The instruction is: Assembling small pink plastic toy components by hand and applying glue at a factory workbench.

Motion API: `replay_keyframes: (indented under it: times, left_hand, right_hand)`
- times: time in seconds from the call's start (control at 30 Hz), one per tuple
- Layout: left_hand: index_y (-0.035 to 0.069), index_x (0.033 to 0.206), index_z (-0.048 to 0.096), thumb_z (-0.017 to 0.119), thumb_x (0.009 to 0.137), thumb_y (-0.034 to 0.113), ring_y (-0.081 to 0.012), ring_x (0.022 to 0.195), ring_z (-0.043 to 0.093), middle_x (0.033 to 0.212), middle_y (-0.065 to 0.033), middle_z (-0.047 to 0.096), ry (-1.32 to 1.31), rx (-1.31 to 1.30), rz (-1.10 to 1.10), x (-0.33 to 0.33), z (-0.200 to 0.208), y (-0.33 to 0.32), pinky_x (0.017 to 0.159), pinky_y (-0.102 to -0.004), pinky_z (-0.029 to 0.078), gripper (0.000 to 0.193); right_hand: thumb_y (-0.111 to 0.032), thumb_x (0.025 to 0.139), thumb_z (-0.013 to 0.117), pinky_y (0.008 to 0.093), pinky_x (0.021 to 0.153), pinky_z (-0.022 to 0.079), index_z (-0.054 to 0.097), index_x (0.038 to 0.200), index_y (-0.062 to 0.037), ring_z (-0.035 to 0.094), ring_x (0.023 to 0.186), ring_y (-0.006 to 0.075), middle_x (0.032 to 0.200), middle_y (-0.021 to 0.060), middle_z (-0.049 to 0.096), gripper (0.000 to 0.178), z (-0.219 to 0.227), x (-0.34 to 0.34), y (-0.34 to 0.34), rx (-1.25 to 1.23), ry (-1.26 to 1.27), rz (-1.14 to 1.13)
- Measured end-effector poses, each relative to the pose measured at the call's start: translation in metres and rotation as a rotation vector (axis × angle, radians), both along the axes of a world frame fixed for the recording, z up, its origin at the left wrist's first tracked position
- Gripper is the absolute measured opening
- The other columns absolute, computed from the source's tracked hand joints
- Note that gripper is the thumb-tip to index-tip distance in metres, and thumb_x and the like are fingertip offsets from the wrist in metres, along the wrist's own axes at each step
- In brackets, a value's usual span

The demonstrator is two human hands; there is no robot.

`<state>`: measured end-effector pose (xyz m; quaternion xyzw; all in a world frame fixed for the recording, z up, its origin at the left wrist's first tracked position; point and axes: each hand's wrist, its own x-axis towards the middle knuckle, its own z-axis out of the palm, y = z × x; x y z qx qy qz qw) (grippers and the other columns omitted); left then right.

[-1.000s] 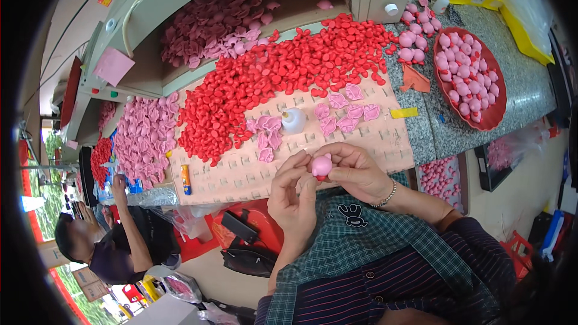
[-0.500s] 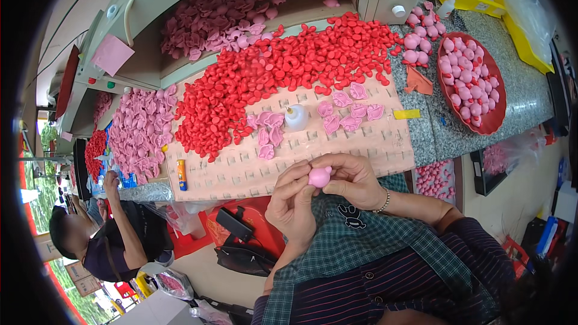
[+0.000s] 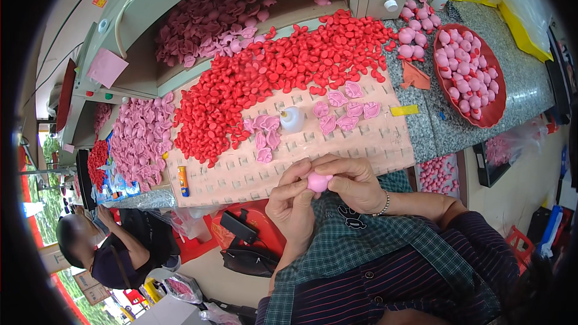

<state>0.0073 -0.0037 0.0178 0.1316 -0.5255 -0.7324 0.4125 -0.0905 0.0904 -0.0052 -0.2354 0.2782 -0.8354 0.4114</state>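
Between my two hands is a round pink plastic piece (image 3: pixel 318 182), held just above the front edge of the mat. The fingers of my left hand (image 3: pixel 291 200) pinch it from one side. My right hand (image 3: pixel 355 185) grips the other side with thumb and fingers. The fingertips cover part of the piece. Beyond my hands, several pink petal-like pieces (image 3: pixel 347 123) lie spread on the mat. A white squeeze bottle (image 3: pixel 292 119) with a narrow tip stands beside another small group of pink pieces (image 3: pixel 265 138).
A broad heap of red pieces (image 3: pixel 289 54) covers the mat's far side, with a pink heap (image 3: pixel 141 138) at the left. To the right sits a red bowl (image 3: pixel 490 118) of pink-and-red pieces. A co-worker (image 3: pixel 129 235) sits at the left. An orange glue tube (image 3: pixel 183 179) lies nearby.
The pink piece has turned slightly between my fingers, and its small knob no longer shows at the top. The whole view has shifted a little. The co-worker's raised hand has come down.
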Motion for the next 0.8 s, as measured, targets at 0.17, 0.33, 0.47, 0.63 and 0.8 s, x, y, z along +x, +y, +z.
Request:
replay_keyframes:
  times: [0.17, 0.33, 0.47, 0.63, 0.8]
  left_hand:
    - [0.002, 0.101, 0.06, 0.066, 0.091, 0.001, -0.0171, 0.088, 0.065, 0.122, -0.0259, 0.061, 0.017, -0.006, -0.022, -0.0033, -0.0044, -0.0012, 0.064, -0.0224, 0.053, 0.012]
    - [0.004, 0.104, 0.058, 0.068, 0.092, 0.006, -0.0303, 0.119, 0.055, 0.117, -0.0212, 0.063, -0.045, 0.047, -0.046, -0.002, -0.001, 0.0028, 0.1, -0.0415, 0.045, 0.016]
    - [0.004, 0.103, 0.058, 0.071, 0.088, 0.004, -0.0295, 0.115, 0.057, 0.114, -0.0202, 0.065, -0.069, -0.147, 0.029, -0.0085, -0.0029, 0.0019, 0.092, -0.039, 0.05, 0.02]
    - [0.004, 0.101, 0.059, 0.077, 0.082, 0.003, -0.0295, 0.111, 0.06, 0.104, -0.0172, 0.069, -0.068, -0.224, 0.035, -0.0069, -0.0036, 0.0005, 0.099, -0.0429, 0.047, 0.026]
    - [0.005, 0.099, 0.061, 0.078, 0.083, 0.008, -0.0285, 0.108, 0.061, 0.103, -0.0169, 0.069, -0.042, -0.204, 0.046, -0.0058, -0.0091, 0.0002, 0.097, -0.0433, 0.048, 0.024]
  right_hand:
    - [-0.003, 0.096, 0.058, 0.0363, 0.082, 0.056, 0.064, 0.119, 0.0021, 0.063, 0.104, 0.0253, 0.128, 0.0177, 0.058, 0.024, -0.0007, 0.0012, -0.0024, -0.036, -0.1, 0.0]
    - [-0.002, 0.097, 0.056, 0.0369, 0.087, 0.054, 0.064, 0.117, 0.0009, 0.062, 0.107, 0.0232, 0.124, 0.0156, 0.061, 0.022, -0.0022, 0.0017, -0.0017, -0.033, -0.199, 0.033]
    - [-0.002, 0.097, 0.056, 0.0369, 0.099, 0.047, 0.065, 0.117, -0.0001, 0.06, 0.112, 0.0217, 0.122, 0.0147, 0.062, 0.021, -0.0023, 0.0052, -0.0009, 0.035, -0.208, 0.001]
    - [-0.005, 0.097, 0.059, 0.0363, 0.1, 0.045, 0.065, 0.115, 0.0012, 0.059, 0.113, 0.0221, 0.121, 0.0163, 0.062, 0.02, 0.0, 0.0019, -0.0002, 0.077, 0.007, -0.059]
    - [-0.008, 0.096, 0.061, 0.0342, 0.096, 0.046, 0.066, 0.114, 0.0018, 0.059, 0.109, 0.0209, 0.116, 0.0162, 0.063, 0.02, 0.0009, 0.0004, -0.0008, 0.06, 0.12, -0.088]
